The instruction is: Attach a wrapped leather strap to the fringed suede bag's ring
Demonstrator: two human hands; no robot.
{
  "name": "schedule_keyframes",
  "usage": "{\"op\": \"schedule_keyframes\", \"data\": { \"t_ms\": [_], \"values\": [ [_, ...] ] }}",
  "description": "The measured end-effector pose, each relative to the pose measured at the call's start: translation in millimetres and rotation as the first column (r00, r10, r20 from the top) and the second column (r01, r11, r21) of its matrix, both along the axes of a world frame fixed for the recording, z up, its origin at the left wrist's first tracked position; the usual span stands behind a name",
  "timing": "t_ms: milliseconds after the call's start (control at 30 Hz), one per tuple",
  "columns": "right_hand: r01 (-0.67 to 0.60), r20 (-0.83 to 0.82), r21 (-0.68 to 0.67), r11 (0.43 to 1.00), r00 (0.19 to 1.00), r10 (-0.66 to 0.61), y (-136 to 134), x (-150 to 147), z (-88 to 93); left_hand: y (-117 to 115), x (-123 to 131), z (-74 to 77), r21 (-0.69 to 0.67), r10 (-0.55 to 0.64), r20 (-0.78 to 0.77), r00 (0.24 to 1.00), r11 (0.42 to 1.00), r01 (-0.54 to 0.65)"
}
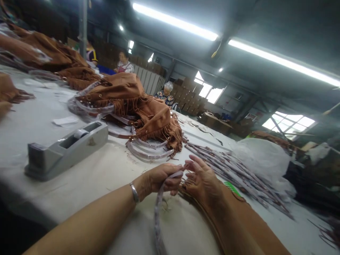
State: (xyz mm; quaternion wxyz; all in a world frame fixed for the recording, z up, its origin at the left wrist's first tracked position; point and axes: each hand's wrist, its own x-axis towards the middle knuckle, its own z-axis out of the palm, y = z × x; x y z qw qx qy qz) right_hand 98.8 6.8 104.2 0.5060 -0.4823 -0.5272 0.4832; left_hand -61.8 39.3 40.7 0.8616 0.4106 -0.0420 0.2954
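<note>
A plastic-wrapped bag strap (158, 214) is gripped near its upper end by the left hand (166, 179), its length trailing toward the near edge. The right hand (208, 179) is held partly open at the strap's tip; whether it is pinched there cannot be told. A brown leather piece (255, 216) is partly hidden by the right hand. Fringed handbags (122, 86) are piled beyond, beside a tape dispenser (77, 147)
</note>
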Motion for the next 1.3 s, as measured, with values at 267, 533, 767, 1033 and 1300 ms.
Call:
{"op": "schedule_keyframes", "data": {
  "t_ms": [267,533,767,1033,1300],
  "values": [
    [-0.120,-0.169,-0.015,0.993,0.979,0.116,-2,11,-38.7,3,10,-11.1,0.049,0.039,-0.332,0.943,0.999,-0.024],
    [0.044,0.143,0.096,0.994,0.988,-0.057,12,24,-52.0,-3,26,-10.7,0.417,0.501,-0.470,0.727,0.852,-0.318],
    [-0.070,0.486,0.153,0.986,0.874,-0.013,17,34,-62.0,12,19,-18.7,0.635,0.665,-0.483,0.569,0.714,-0.295],
    [-0.194,0.981,0.142,0.971,0.159,-0.112,9,37,-61.6,12,19,-25.1,0.616,0.669,-0.545,0.506,0.729,-0.301],
    [-0.214,0.947,0.069,0.974,0.322,0.004,15,48,-69.2,2,26,-25.9,0.481,0.509,-0.685,0.521,0.853,-0.201]
  ]
}}
